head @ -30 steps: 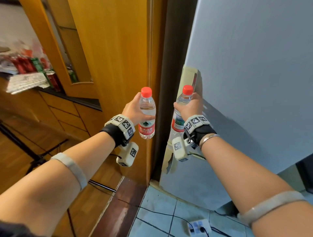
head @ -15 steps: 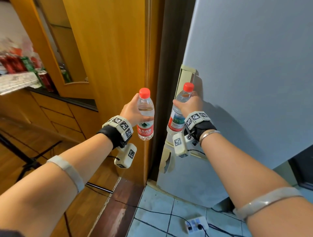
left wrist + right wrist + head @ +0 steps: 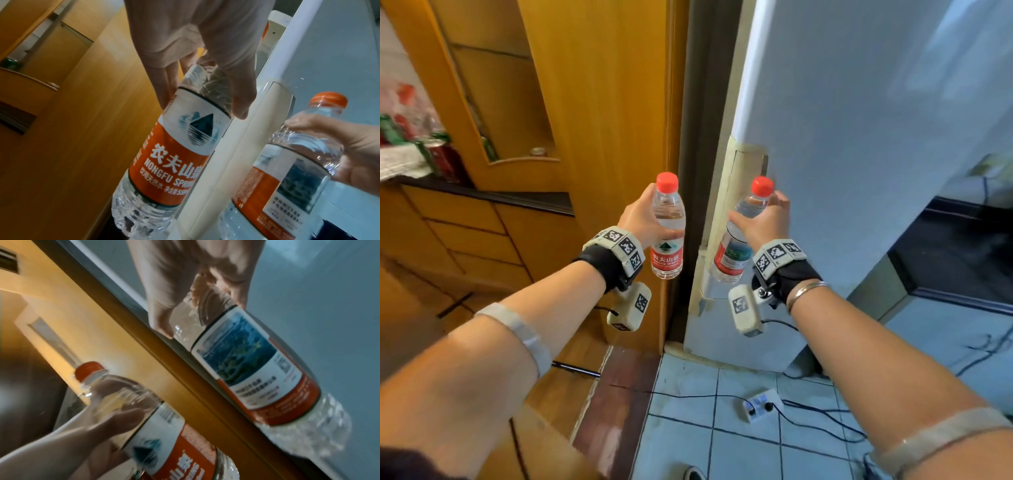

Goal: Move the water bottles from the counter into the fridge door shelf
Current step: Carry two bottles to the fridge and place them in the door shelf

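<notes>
My left hand (image 3: 643,219) grips a clear water bottle (image 3: 667,229) with a red cap and red label, held upright in front of the wooden panel. My right hand (image 3: 763,222) grips a second water bottle (image 3: 732,253) of the same kind, tilted slightly, right by the cream handle (image 3: 732,192) on the closed pale blue fridge door (image 3: 859,137). In the left wrist view my fingers (image 3: 240,91) wrap the first bottle (image 3: 180,154) above its label, with the other bottle (image 3: 287,170) to the right. In the right wrist view fingers curl round the second bottle (image 3: 246,369).
A tall wooden cabinet (image 3: 592,102) stands left of the fridge, with a dark counter (image 3: 493,197) holding cans and bags (image 3: 431,150) at far left. On the tiled floor lie a white power strip (image 3: 760,407) and black cables (image 3: 825,421). A dark appliance (image 3: 962,257) sits at right.
Both hands have held their bottles throughout. The view has shifted slightly; the right hand with its bottle has moved a little closer to the fridge handle.
</notes>
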Motion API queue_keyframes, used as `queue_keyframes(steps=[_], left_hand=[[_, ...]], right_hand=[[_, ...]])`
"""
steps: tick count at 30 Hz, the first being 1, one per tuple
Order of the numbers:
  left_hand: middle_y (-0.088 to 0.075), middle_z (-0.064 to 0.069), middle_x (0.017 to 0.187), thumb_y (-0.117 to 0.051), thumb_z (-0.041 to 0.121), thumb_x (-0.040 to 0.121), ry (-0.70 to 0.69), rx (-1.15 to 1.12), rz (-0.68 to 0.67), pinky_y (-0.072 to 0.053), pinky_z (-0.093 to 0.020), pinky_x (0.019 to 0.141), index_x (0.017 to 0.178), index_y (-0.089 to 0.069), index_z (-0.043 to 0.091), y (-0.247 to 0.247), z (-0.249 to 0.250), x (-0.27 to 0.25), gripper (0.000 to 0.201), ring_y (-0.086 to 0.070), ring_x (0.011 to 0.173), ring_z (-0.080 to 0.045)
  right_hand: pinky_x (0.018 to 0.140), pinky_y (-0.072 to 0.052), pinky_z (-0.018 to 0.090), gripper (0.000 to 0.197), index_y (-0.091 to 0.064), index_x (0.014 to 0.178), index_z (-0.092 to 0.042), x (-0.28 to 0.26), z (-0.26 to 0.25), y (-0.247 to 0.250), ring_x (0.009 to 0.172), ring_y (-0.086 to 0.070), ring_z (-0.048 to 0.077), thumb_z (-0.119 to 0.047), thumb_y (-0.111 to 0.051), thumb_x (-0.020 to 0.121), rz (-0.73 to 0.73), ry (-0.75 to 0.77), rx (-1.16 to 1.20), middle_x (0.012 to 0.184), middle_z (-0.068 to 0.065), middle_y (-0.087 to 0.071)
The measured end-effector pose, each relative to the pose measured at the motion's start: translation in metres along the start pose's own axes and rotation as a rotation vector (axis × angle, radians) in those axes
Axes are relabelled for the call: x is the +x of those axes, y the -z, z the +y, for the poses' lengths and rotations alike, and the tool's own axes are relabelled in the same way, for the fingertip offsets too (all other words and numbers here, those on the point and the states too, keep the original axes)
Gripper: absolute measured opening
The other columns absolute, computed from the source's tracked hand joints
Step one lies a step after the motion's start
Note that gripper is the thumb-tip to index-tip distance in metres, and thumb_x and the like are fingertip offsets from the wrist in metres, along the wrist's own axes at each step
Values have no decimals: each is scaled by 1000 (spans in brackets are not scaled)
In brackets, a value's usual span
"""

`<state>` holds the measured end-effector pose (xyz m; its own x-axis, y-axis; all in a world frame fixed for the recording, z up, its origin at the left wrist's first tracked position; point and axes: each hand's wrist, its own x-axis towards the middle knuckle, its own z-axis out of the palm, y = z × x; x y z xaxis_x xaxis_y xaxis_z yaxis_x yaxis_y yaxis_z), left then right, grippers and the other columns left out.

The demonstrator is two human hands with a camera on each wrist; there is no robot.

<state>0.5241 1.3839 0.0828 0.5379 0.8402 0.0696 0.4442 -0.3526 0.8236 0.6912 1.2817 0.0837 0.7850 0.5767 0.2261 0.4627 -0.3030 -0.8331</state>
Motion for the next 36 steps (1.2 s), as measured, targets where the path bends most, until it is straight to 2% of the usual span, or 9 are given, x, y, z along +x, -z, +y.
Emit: queue_keyframes(steps=[3, 8, 10, 12, 15, 21, 27, 31, 36], left_hand=[[-58, -7, 128, -80, 19, 66, -10, -6, -45, -48, -52, 94, 130, -36, 26, -1, -3, -30, 77, -56, 117, -29], [-59, -8, 125, -81, 18, 66, -23, -10, -98, -48, -53, 94, 126, -38, 25, -3, -1, -64, 75, -57, 116, -30], [-59, -9, 126, -81, 17, 66, -32, -16, -107, -48, -53, 94, 128, -37, 25, -4, 3, -72, 76, -56, 116, -31], [-58, -9, 128, -81, 17, 66, -50, -21, -117, -48, -53, 95, 130, -36, 24, -6, 6, -79, 78, -55, 118, -31], [-58, -8, 128, -80, 18, 66, -88, -19, -136, -48, -53, 94, 129, -37, 24, -7, 11, -85, 77, -56, 118, -31], [-60, -7, 124, -81, 19, 65, -148, 12, -191, -49, -51, 93, 128, -38, 24, -20, 24, -87, 77, -57, 115, -30], [-58, -7, 127, -82, 22, 63, -184, -13, -275, -47, -55, 95, 135, -33, 26, -50, 45, -83, 87, -56, 117, -30], [-60, -8, 123, -82, 20, 64, -229, -34, -323, -47, -53, 96, 132, -37, 24, -70, 63, -83, 81, -57, 115, -30], [-59, -9, 124, -81, 18, 65, -288, -52, -391, -47, -47, 95, 130, -38, 23, -94, 82, -82, 78, -57, 114, -30]], right_hand=[[90, -30, 16, 49, -46, 107, -7, -42, -7, 19, 112, -46, 22, -23, -77, 72, 73, 74, -52, 119, 8, -38], [88, -51, 34, 43, -56, 105, -12, -90, -22, 38, 95, -63, 23, -31, -75, 71, -2, 65, 13, 105, 6, -64], [88, -53, 36, 47, -55, 110, -16, -102, -26, 39, 96, -66, 21, -33, -75, 71, -47, 35, 26, 104, 4, -68], [88, -51, 31, 47, -55, 111, -16, -109, -28, 42, 97, -66, 19, -32, -76, 72, -41, 17, 46, 105, 3, -69], [78, -43, 20, 45, -55, 112, -11, -115, -28, 55, 88, -63, 16, -29, -75, 76, 5, 6, 6, 94, -1, -64], [71, -39, 22, 42, -51, 106, -8, -129, -12, 85, 75, -54, 16, -30, -72, 78, 85, -24, -118, 83, -2, -58], [72, -42, 23, 41, -52, 107, -8, -146, 6, 120, 77, -56, 17, -24, -73, 76, 193, -111, -98, 87, 1, -60], [73, -40, 20, 43, -53, 109, -7, -154, 18, 148, 80, -57, 16, -25, -74, 76, 262, -139, -108, 91, 3, -62], [84, -49, 30, 36, -55, 97, -9, -163, 37, 175, 94, -65, 25, -28, -76, 73, 338, -153, -184, 100, 11, -70]])
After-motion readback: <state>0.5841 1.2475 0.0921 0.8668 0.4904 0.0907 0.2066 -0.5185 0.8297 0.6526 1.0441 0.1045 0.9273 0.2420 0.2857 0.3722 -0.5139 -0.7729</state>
